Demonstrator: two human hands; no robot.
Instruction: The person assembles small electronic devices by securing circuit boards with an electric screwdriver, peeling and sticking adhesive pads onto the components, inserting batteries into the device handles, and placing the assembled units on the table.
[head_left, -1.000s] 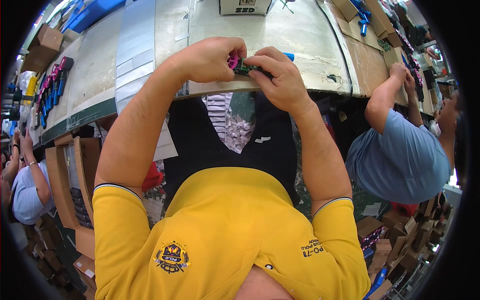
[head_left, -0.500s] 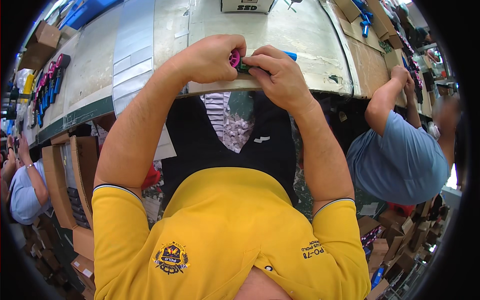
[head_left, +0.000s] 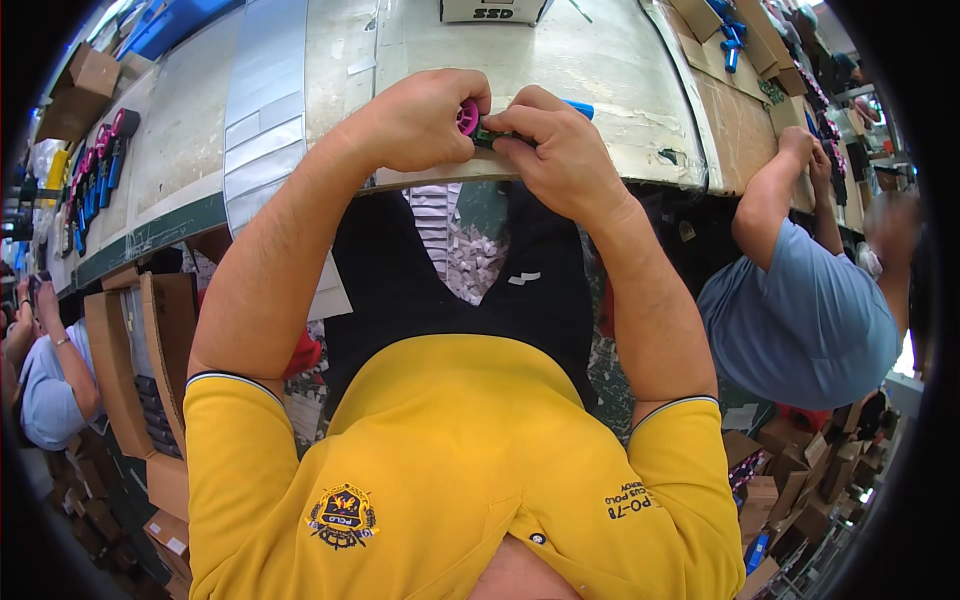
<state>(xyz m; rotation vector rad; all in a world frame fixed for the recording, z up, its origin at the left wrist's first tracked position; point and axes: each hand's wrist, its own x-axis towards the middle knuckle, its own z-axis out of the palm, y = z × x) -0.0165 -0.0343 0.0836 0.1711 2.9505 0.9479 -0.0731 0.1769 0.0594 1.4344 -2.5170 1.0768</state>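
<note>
My left hand (head_left: 415,120) and my right hand (head_left: 555,150) meet over the near edge of a worn grey workbench (head_left: 600,60). Both pinch one small part between them: a pink round piece (head_left: 467,116) shows at the left fingertips, with a dark green and black body (head_left: 490,135) running into the right fingers. A blue strip (head_left: 580,106) pokes out behind my right hand; whether it belongs to the part I cannot tell. Fingers hide most of the part. My yellow shirt fills the lower view.
A white box (head_left: 492,10) stands at the bench's far edge. Pink and blue tools (head_left: 95,170) lie in a row at far left. A person in a blue shirt (head_left: 800,320) works at right, another person (head_left: 45,370) sits at left. Cardboard boxes (head_left: 140,380) stand below the bench.
Both hands stay together on the small part at the bench edge; the fingers have shifted only slightly.
</note>
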